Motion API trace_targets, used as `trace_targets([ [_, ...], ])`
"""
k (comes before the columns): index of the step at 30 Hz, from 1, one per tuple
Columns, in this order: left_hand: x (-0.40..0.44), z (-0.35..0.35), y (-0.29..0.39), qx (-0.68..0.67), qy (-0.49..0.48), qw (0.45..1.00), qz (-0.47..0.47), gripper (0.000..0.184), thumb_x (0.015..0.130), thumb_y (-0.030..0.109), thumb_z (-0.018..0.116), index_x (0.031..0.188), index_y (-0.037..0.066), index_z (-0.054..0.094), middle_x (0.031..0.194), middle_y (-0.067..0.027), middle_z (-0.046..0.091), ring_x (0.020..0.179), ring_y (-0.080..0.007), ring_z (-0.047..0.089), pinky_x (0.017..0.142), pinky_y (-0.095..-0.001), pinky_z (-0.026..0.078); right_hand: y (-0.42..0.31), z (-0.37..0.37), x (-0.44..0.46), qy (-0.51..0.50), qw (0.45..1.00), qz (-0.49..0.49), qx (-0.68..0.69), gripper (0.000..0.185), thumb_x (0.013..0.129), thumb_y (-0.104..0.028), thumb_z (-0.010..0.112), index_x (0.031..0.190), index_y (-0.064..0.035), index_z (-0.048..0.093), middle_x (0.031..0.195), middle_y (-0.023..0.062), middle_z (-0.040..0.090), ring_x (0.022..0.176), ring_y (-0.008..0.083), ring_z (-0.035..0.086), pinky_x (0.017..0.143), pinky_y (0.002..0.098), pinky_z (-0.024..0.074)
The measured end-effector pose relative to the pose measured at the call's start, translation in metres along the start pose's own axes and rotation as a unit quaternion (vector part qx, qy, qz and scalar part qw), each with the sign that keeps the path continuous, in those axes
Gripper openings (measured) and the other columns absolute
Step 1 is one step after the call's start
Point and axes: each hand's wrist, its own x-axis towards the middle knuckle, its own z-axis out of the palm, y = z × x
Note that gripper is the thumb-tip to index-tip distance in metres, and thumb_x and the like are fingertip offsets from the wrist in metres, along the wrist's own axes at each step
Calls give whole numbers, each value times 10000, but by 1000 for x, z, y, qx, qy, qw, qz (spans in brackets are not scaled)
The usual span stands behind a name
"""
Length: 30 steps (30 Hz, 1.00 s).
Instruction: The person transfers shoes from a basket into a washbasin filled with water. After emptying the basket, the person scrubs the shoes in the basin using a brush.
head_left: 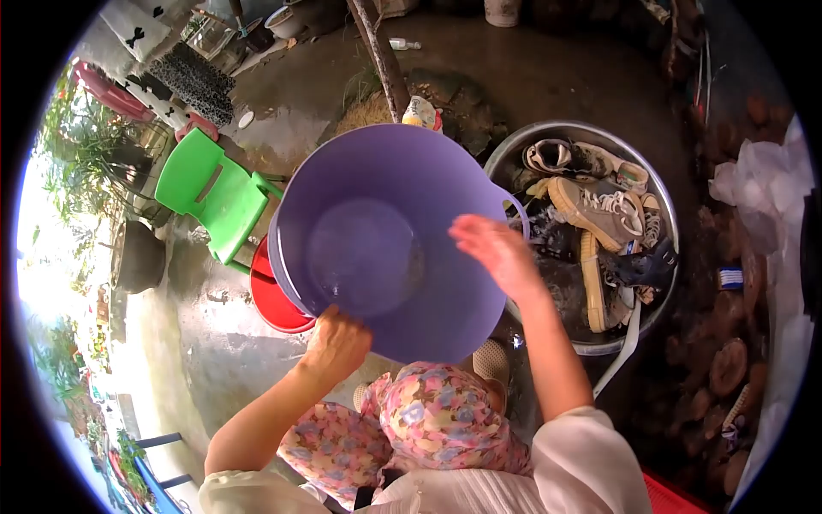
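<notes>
In front of my knees a large purple tub [364,257] is tilted so that I look down into its inside. A little water seems to glisten at its bottom. My left hand [336,344] is closed around the tub's near left rim. Over the right side of the tub, close to its inner wall, my right hand [495,253] reaches with fingers stretched out and nothing in them. To the right a metal basin [670,201] holds several shoes [595,210], some wet. A white strap-like handle [618,355] sticks out over the basin's near rim.
Left of the tub stand a green plastic chair [218,197] and a red basin [272,295], partly hidden behind the tub. A thin tree trunk [381,60] rises beyond. Crumpled plastic sheeting [762,180] hangs at the right. The concrete floor [214,334] looks wet.
</notes>
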Motion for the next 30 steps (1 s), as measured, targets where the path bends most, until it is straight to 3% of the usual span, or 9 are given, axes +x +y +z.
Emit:
trace_targets([
  [3, -11, 15, -13, -23, 37, 999, -23, 102, 690, 217, 664, 669, 120, 688, 652, -28, 628, 641, -215, 617, 764, -356, 445, 1, 18, -2, -11, 859, -184, -478, 349, 930, -164, 604, 1244, -12, 578, 1245, 179, 592, 1197, 262, 549, 1015, 353, 433],
  [5, -23, 10, -31, -26, 117, 991, -58, 123, 697, 229, 674, 675, 109, 691, 665, -30, 629, 674, -215, 616, 793, -358, 442, 17, -18, -8, 186, 741, -320, -560, 392, 876, -108, 643, 1257, -41, 576, 1246, 181, 575, 1207, 274, 518, 1049, 370, 387],
  [7, -30, 2, -48, -33, 172, 981, -84, 190, 696, 285, 698, 653, 101, 681, 664, -35, 621, 703, -216, 610, 826, -357, 432, 43, -50, -24, 328, 781, -233, -478, 592, 836, -81, 656, 1373, 10, 423, 1360, 198, 480, 1253, 317, 471, 1069, 387, 354],
  [9, -38, -5, -61, -43, 207, 973, -97, 314, 688, 386, 737, 601, 94, 658, 647, -41, 605, 727, -220, 598, 862, -354, 416, 55, -51, -31, 225, 956, -101, -161, 634, 876, -102, 631, 1427, 32, 347, 1417, 183, 440, 1286, 274, 449, 1098, 377, 314],
  [13, -65, 15, -69, -15, 205, 977, -63, 401, 690, 460, 732, 606, 78, 641, 607, -29, 557, 719, -218, 573, 943, -362, 406, 56, -24, -3, 158, 979, -23, -129, 597, 929, -140, 562, 1451, 29, 324, 1428, 158, 440, 1288, 250, 445, 1079, 366, 335],
  [18, -127, -7, -59, -161, 230, 955, -91, 668, 811, 521, 677, 1227, 4, 597, 1372, -204, 495, 1348, -352, 393, 1156, -494, 231, 33, 49, 52, 86, 945, -107, -297, 496, 932, -156, 509, 1392, 8, 423, 1293, 150, 560, 1150, 242, 542, 987, 356, 407],
  [22, -155, 44, -58, -252, 491, 704, -446, 839, 863, 485, 635, 1472, 18, 296, 1472, -263, 333, 1359, -401, 355, 1113, -479, 322, 18, 131, 74, 25, 888, -158, -432, 418, 894, -206, 492, 1266, -18, 522, 1036, 244, 647, 957, 370, 625, 857, 422, 470],
  [25, -174, 82, -83, -625, 520, 291, -504, 837, 875, 471, 640, 1472, 10, 277, 1445, -232, 379, 1245, -357, 490, 916, -416, 515, 22, 188, 58, -5, 828, -203, -523, 367, 894, -169, 482, 1222, -16, 545, 1030, 239, 655, 942, 384, 634, 846, 433, 476],
  [30, -218, 114, -110, -743, 389, 285, -463, 741, 852, 534, 639, 1357, 25, 450, 1247, -182, 562, 770, -223, 662, 589, -306, 577, 24, 202, 39, -30, 852, -168, -495, 462, 895, -61, 514, 1354, -2, 497, 1179, 103, 636, 1028, 163, 590, 924, 298, 453],
])
